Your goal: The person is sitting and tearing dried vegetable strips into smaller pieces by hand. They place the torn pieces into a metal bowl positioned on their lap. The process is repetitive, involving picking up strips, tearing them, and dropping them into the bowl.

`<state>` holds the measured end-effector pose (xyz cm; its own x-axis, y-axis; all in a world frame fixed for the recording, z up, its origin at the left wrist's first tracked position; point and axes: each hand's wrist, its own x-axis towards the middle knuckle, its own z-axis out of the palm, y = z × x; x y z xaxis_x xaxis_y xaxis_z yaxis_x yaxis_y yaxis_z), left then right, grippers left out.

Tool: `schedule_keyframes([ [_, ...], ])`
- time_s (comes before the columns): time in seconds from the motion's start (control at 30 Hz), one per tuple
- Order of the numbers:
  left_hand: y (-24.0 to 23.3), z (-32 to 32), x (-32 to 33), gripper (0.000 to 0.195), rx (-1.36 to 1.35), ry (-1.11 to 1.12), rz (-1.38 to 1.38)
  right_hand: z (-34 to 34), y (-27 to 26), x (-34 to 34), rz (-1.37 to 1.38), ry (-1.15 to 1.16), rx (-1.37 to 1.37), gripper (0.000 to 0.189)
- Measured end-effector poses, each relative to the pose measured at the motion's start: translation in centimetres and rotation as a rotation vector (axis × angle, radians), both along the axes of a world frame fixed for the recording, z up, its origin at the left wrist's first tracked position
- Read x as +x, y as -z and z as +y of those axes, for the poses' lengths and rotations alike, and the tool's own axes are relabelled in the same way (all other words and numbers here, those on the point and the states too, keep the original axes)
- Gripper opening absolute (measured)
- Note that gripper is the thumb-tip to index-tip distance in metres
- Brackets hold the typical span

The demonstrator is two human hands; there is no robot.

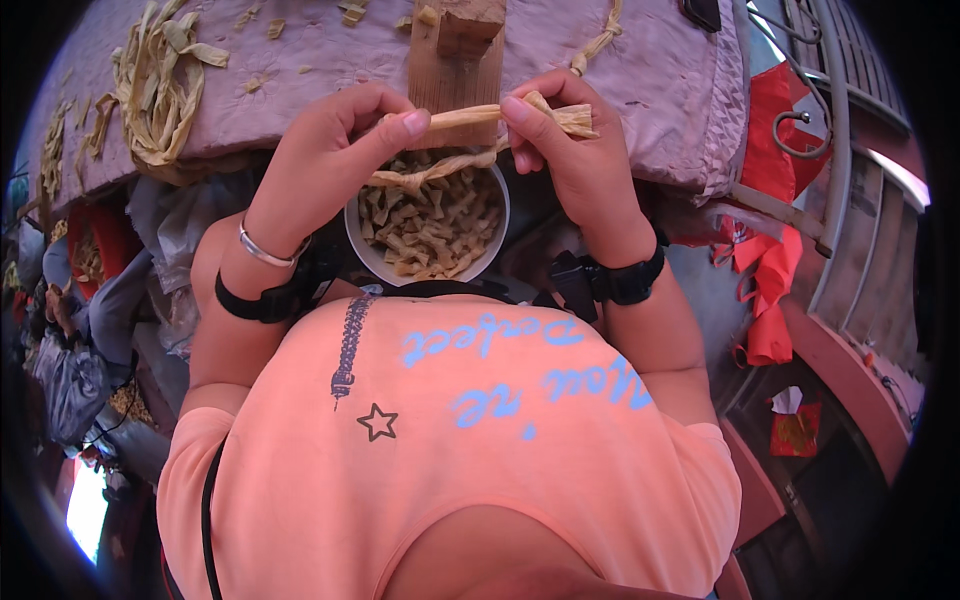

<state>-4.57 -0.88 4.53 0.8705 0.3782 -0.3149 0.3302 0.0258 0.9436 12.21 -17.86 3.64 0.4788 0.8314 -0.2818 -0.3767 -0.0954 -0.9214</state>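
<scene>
My left hand (341, 142) pinches one end of a pale yellow dried strip (465, 117) between thumb and fingers. My right hand (562, 139) grips the strip's other side, with a folded, layered end (574, 120) sticking out past the fingers. Between the hands the strip runs nearly level, in front of a wooden board (454, 82). A knotted length of strip (420, 178) hangs below, over a round white container (352, 247). Many short, knot-like pieces (431, 225) of the same material fill the container, close to my body.
A quilted pink cloth (315, 45) covers the table. It carries a bundle of long strips (161, 97), scattered scraps, a knotted strip (600, 37) and a wooden block (471, 30) on the board. Metal railing (836, 150) and red bags (769, 300) stand right; another person's legs (120, 300) show left.
</scene>
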Motion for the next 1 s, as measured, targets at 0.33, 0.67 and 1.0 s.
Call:
schedule_keyframes([
  [0.33, 3.3, 1.2, 1.8, 0.026, 0.197, -0.065, 0.056, 1.3, 3.6, 0.1, -0.247, 0.063, -0.094, 0.022],
  [0.67, 4.1, 0.0, 1.6, 0.035, 0.076, -0.149, -0.080, 0.4, 4.4, 0.8, -0.634, -0.047, -0.235, 0.017],
  [1.0, 0.8, -3.8, 1.1, 0.013, -0.090, -0.014, -0.187, -0.5, 1.1, -0.4, 0.534, -0.236, 0.180, 0.021],
])
